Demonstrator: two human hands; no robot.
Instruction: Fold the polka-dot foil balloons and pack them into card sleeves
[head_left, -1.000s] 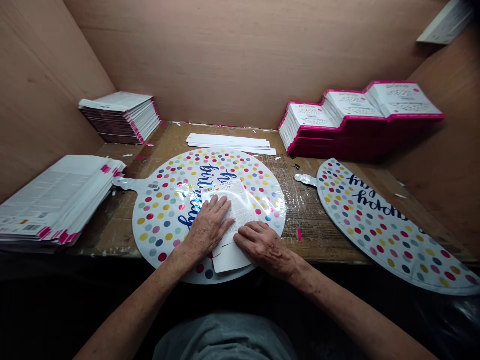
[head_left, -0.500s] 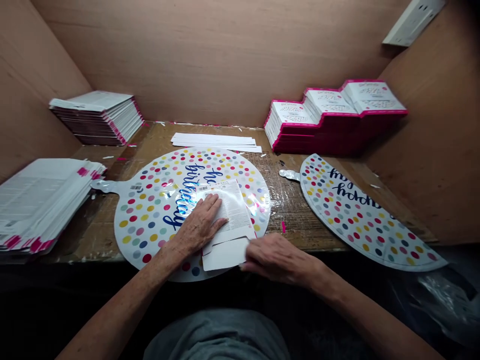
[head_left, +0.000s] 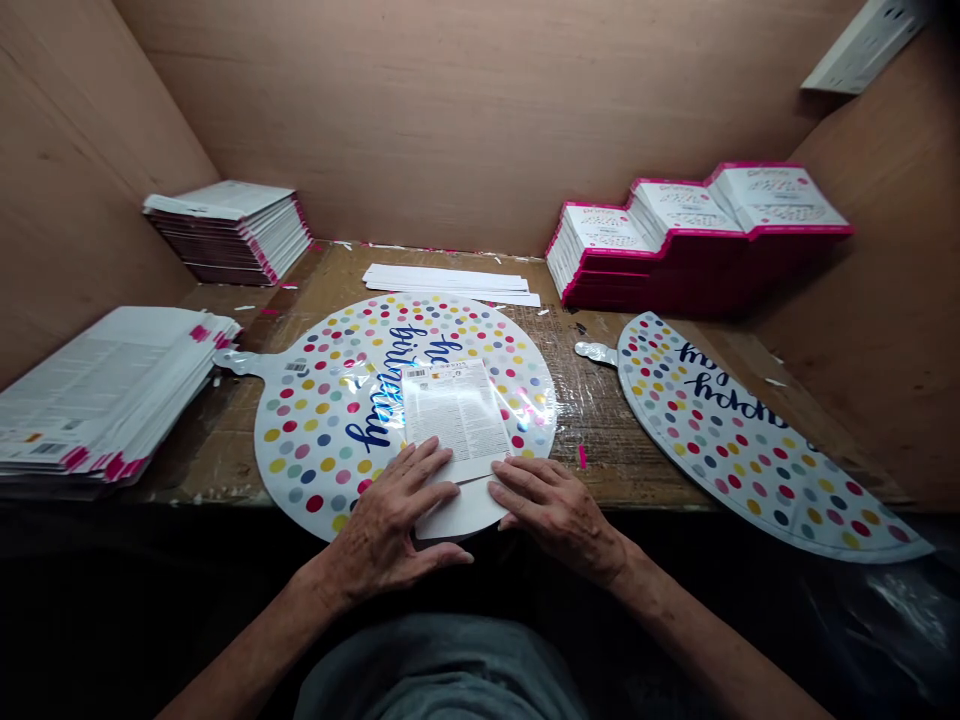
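A white printed envelope-like sleeve (head_left: pixel 457 415) with a blank flap at its near end lies on a round dotted foil balloon (head_left: pixel 330 400), which has blue lettering and a tail at the left. My left hand (head_left: pixel 394 515) rests at the sleeve's near left side, thumb spread and fingertips on its edge. On the near right edge of the sleeve lies my right hand (head_left: pixel 555 510), its fingers stretched side by side and the thumb partly hidden beneath. Neither hand is wrapped round anything.
A half-round folded dotted balloon (head_left: pixel 735 430) lies at the right. Pink-edged packs (head_left: pixel 660 270) are stacked at the back right. Printed sleeves are piled at the left (head_left: pixel 112 380) and back left (head_left: pixel 232 225). White strips (head_left: pixel 450 283) lie along the back.
My left hand has slid down from the middle of the sleeve to its near left edge. My right hand has flattened out onto the near right edge. The view has shifted slightly.
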